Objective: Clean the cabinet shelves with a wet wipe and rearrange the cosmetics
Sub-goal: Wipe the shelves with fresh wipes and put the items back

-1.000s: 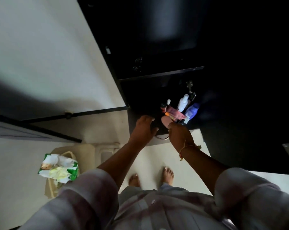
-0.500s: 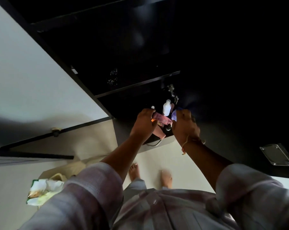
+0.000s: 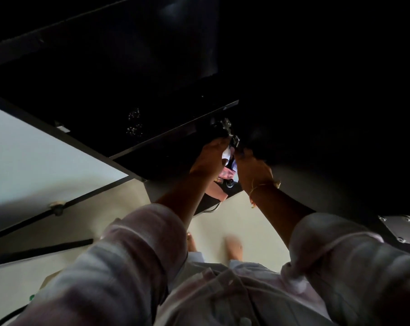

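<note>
Since half a second ago both hands have risen and closed in on each other, and they now sit just below the metal hinge [image 3: 227, 128] of the dark cabinet [image 3: 152, 128]. The left hand [image 3: 209, 158] is just below and left of the hinge, fingers curled over the white bottle [image 3: 226, 155]. The right hand [image 3: 253, 170] is just below and right of it. Its fingers bend into the shadow, and I cannot tell what they hold, if anything. The blue bottle seen a second ago is now hidden behind this hand.

The cosmetics stand packed between the two hands, below the hinge, in a black holder [image 3: 211, 203] at the shelf's front edge. Under the white bottle is a pink tube [image 3: 225, 174], with a dark round cap [image 3: 229, 184] beside it. The lettering on the tube is too blurred to read.

A thread bracelet [image 3: 260, 187] circles the right wrist. The wet-wipe pack that lay on the floor earlier has slid almost out of view, leaving only a green scrap [image 3: 32, 297] far below and left of the hinge.
</note>
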Demonstrator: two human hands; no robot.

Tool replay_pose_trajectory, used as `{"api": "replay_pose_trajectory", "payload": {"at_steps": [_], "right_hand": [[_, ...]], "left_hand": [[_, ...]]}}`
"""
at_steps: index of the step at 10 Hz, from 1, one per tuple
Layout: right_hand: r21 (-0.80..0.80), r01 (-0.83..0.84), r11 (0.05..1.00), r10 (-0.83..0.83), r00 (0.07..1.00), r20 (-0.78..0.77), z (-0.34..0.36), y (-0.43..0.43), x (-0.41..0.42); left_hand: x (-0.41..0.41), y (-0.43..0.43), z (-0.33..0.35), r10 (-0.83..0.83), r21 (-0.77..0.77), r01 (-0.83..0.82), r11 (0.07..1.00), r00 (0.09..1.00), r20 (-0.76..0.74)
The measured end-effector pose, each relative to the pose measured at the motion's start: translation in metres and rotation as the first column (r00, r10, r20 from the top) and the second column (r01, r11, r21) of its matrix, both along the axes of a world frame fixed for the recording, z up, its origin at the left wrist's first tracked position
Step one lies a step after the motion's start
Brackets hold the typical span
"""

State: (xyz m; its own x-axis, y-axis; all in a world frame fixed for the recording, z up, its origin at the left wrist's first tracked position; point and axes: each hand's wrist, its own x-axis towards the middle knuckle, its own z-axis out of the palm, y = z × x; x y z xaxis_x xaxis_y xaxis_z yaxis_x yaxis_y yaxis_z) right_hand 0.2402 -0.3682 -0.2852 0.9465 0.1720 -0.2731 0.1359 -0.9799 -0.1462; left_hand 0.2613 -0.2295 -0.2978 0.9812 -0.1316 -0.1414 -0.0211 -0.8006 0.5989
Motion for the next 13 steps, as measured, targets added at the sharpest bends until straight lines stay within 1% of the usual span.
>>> {"api": "replay_pose_trajectory", "payload": {"at_steps": [1, 2, 3, 4, 5, 6, 7, 8, 9, 10, 11, 12, 13], "right_hand": [[-0.038, 0.027, 0.999, -0.029, 0.997, -0.065, 0.002, 0.002, 0.007], [-0.055, 0.011, 0.998, -0.016, 0.995, -0.094, 0.002, 0.002, 0.01], [-0.048, -0.05, 0.998, 0.047, 0.997, -0.065, 0.002, 0.0, 0.01], [-0.102, -0.078, 0.992, 0.072, 0.996, -0.056, 0.009, 0.001, 0.007], [-0.068, -0.049, 0.997, 0.05, 0.999, 0.01, 0.013, 0.0, 0.004], [-0.019, -0.092, 0.996, 0.092, 0.996, 0.004, 0.024, -0.001, 0.001], [0.047, -0.057, 0.997, 0.056, 0.998, 0.01, 0.038, -0.002, -0.001], [0.069, -0.063, 0.996, 0.061, 0.998, 0.028, 0.052, 0.0, -0.004], [0.104, -0.041, 0.994, 0.028, 0.992, 0.124, 0.075, 0.006, -0.008], [0.207, -0.008, 0.978, -0.027, 0.986, 0.167, 0.093, 0.01, -0.012], [0.278, -0.023, 0.96, -0.057, 0.96, 0.275, 0.115, 0.013, -0.015], [0.43, -0.082, 0.899, -0.097, 0.92, 0.38, 0.144, 0.021, -0.011], [0.511, -0.128, 0.85, -0.135, 0.885, 0.446, 0.167, 0.031, -0.003]], "left_hand": [[0.012, -0.004, -0.022, -0.092, 0.109, 0.084, 0.991, 0.993, 0.076], [0.019, -0.007, -0.028, -0.096, 0.072, 0.093, 0.993, 0.994, 0.048], [0.018, -0.006, -0.026, -0.08, 0.052, 0.08, 0.995, 0.997, 0.002], [0.014, -0.004, -0.02, -0.081, 0.024, 0.081, 0.996, 0.997, -0.016], [0.011, -0.003, -0.014, -0.02, 0.014, 0.02, 1.0, 1.0, 0.022], [0.005, -0.001, -0.004, 0.005, 0.025, -0.006, 1.0, 0.999, 0.054], [-0.003, 0.004, 0.013, 0.098, -0.012, -0.097, 0.995, 0.992, 0.074], [-0.01, 0.007, 0.028, 0.157, -0.065, -0.151, 0.986, 0.983, 0.101], [-0.024, 0.013, 0.056, 0.203, -0.085, -0.188, 0.979, 0.952, 0.231], [-0.035, 0.02, 0.081, 0.23, -0.1, -0.208, 0.973, 0.915, 0.332], [-0.045, 0.028, 0.117, 0.244, -0.134, -0.205, 0.969, 0.871, 0.426], [-0.048, 0.038, 0.158, 0.293, -0.201, -0.22, 0.955, 0.818, 0.495], [-0.046, 0.047, 0.183, 0.31, -0.226, -0.219, 0.949, 0.774, 0.552]]}}
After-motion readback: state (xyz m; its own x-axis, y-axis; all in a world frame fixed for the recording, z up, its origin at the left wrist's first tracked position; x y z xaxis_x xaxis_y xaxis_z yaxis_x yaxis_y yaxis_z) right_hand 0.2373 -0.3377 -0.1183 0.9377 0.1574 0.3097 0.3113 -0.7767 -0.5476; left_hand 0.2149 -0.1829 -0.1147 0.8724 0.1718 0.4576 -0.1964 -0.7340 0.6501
